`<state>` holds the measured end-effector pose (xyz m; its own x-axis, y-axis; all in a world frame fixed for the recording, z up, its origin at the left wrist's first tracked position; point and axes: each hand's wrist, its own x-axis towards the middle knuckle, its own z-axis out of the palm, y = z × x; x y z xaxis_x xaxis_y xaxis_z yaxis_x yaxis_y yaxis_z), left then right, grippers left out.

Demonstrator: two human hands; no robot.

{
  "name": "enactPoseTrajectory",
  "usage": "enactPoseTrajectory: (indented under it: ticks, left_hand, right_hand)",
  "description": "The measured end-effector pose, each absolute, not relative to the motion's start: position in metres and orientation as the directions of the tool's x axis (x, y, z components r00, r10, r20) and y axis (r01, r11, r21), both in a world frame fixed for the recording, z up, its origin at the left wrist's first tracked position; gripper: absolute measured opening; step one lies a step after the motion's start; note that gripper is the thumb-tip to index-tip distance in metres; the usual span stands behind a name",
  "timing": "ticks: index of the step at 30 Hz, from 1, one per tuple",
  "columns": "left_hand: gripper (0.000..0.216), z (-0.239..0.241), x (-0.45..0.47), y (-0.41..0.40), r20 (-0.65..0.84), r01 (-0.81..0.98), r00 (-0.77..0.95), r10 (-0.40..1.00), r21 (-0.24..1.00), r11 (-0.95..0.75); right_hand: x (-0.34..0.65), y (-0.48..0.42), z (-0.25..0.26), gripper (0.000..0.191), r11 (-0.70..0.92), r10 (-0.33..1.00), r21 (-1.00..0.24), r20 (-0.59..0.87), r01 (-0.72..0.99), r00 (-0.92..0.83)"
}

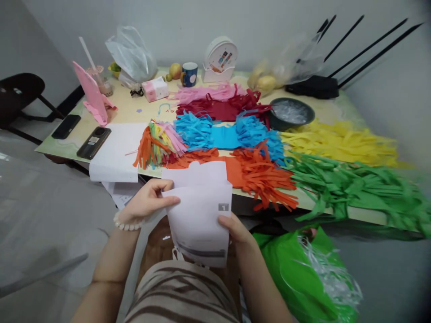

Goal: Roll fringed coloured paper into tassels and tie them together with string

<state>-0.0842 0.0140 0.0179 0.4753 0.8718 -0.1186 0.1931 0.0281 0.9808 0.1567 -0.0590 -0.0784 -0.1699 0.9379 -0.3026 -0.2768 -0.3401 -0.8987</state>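
Both hands, left hand (pixel 148 199) and right hand (pixel 235 229), pinch the white paper sheets (pixel 198 215) above the lap.

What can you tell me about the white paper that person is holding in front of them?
The white paper looks thin and matte, seemingly two sheets or a fold, the back layer rising behind with a rounded notch at its top. A small grey square marked "1" sits near its right edge, and a dark grey band crosses its bottom. It is held tilted below the table edge, the left hand pinching its upper left, the right hand its right edge.
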Motion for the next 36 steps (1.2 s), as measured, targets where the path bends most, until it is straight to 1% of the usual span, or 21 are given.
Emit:
enactPoseTrajectory:
  ticks: [2, 3, 5, 6, 7, 9, 13, 15, 16, 18, 20, 22, 23, 25, 27, 28, 29, 30, 33, 35, 36]
  left_hand:
    - [0.06, 0.015, -0.085, 0.015, -0.105, 0.058, 0.497, 0.862, 0.994, 0.088]
    - [0.057, 0.012, -0.085, 0.016, -0.076, -0.027, 0.461, 0.884, 0.995, 0.1]
    - [0.041, 0.004, -0.08, 0.017, -0.016, -0.184, 0.32, 0.947, 0.98, 0.079]
    - [0.035, -0.001, -0.077, 0.017, -0.008, -0.229, 0.25, 0.968, 0.971, 0.068]
    - [0.037, -0.006, -0.073, 0.017, -0.02, -0.245, 0.2, 0.979, 0.967, 0.07]
    - [0.044, -0.015, -0.068, 0.016, -0.088, -0.218, 0.152, 0.984, 0.969, 0.12]
    - [0.039, -0.03, -0.068, 0.013, -0.156, -0.135, -0.005, 0.988, 0.979, 0.153]
    - [0.04, -0.035, -0.068, 0.013, -0.188, -0.122, 0.001, 0.982, 0.975, 0.186]
    - [0.039, -0.037, -0.068, 0.012, -0.197, -0.111, 0.014, 0.98, 0.974, 0.197]
    - [0.035, -0.041, -0.065, 0.01, -0.16, -0.031, 0.0, 0.987, 0.987, 0.16]
    - [0.037, -0.044, -0.061, 0.008, -0.049, 0.131, -0.049, 0.998, 0.99, 0.055]
    - [0.037, -0.047, -0.059, 0.007, 0.069, 0.297, -0.08, 0.994, 0.954, -0.042]
    - [0.037, -0.048, -0.059, 0.008, 0.121, 0.358, -0.107, 0.987, 0.931, -0.075]
    - [0.038, -0.048, -0.061, 0.013, 0.214, 0.44, -0.201, 0.956, 0.891, -0.107]
    - [0.041, -0.046, -0.064, 0.02, 0.269, 0.466, -0.275, 0.923, 0.877, -0.117]
    - [0.042, -0.046, -0.065, 0.023, 0.266, 0.447, -0.289, 0.92, 0.887, -0.116]
    - [0.041, -0.046, -0.066, 0.025, 0.239, 0.407, -0.28, 0.93, 0.906, -0.111]
    - [0.041, -0.047, -0.065, 0.025, 0.195, 0.358, -0.246, 0.949, 0.929, -0.097]
    - [0.043, -0.053, -0.062, 0.016, 0.02, 0.254, -0.048, 0.999, 0.967, -0.007]
    - [0.044, -0.057, -0.061, 0.007, -0.03, 0.276, 0.01, 0.999, 0.961, 0.026]
    - [0.044, -0.059, -0.061, 0.003, -0.016, 0.306, -0.019, 1.0, 0.952, 0.021]
  right_hand:
    - [0.152, -0.054, -0.077, 0.071, -0.358, 0.932, -0.888, -0.321, -0.289, -0.169]
    - [0.149, -0.05, -0.076, 0.067, -0.348, 0.937, -0.896, -0.325, -0.277, -0.126]
    - [0.144, -0.044, -0.073, 0.057, -0.318, 0.946, -0.915, -0.324, -0.249, -0.017]
    - [0.142, -0.042, -0.071, 0.053, -0.309, 0.946, -0.919, -0.324, -0.243, 0.025]
    - [0.141, -0.039, -0.07, 0.05, -0.299, 0.945, -0.924, -0.322, -0.237, 0.063]
    - [0.14, -0.036, -0.067, 0.046, -0.262, 0.948, -0.947, -0.288, -0.184, 0.134]
    - [0.146, -0.029, -0.065, 0.054, -0.155, 0.973, -0.985, -0.165, -0.073, 0.159]
    - [0.15, -0.026, -0.063, 0.055, -0.105, 0.972, -0.993, -0.114, -0.055, 0.205]
    - [0.152, -0.025, -0.06, 0.053, -0.075, 0.965, -0.997, -0.076, -0.012, 0.25]
    - [0.155, -0.022, -0.054, 0.048, -0.019, 0.935, -0.989, 0.035, 0.148, 0.353]
    - [0.155, -0.019, -0.047, 0.047, 0.028, 0.897, -0.94, 0.175, 0.34, 0.407]
    - [0.153, -0.017, -0.044, 0.047, 0.051, 0.875, -0.894, 0.255, 0.444, 0.411]
    - [0.151, -0.018, -0.044, 0.045, 0.057, 0.883, -0.893, 0.253, 0.446, 0.395]
    - [0.147, -0.021, -0.047, 0.041, 0.06, 0.94, -0.924, 0.179, 0.378, 0.289]
    - [0.142, -0.028, -0.052, 0.038, 0.032, 0.986, -0.95, 0.08, 0.309, 0.145]
    - [0.142, -0.031, -0.054, 0.038, 0.011, 0.994, -0.952, 0.045, 0.307, 0.103]
    - [0.142, -0.033, -0.056, 0.037, -0.008, 0.994, -0.944, 0.028, 0.329, 0.104]
    - [0.143, -0.035, -0.056, 0.037, -0.021, 0.988, -0.93, 0.036, 0.367, 0.149]
    - [0.152, -0.033, -0.056, 0.041, -0.009, 0.941, -0.879, 0.153, 0.476, 0.301]
    - [0.156, -0.03, -0.056, 0.042, 0.004, 0.936, -0.883, 0.168, 0.469, 0.308]
    - [0.156, -0.029, -0.056, 0.041, 0.002, 0.952, -0.901, 0.134, 0.433, 0.274]
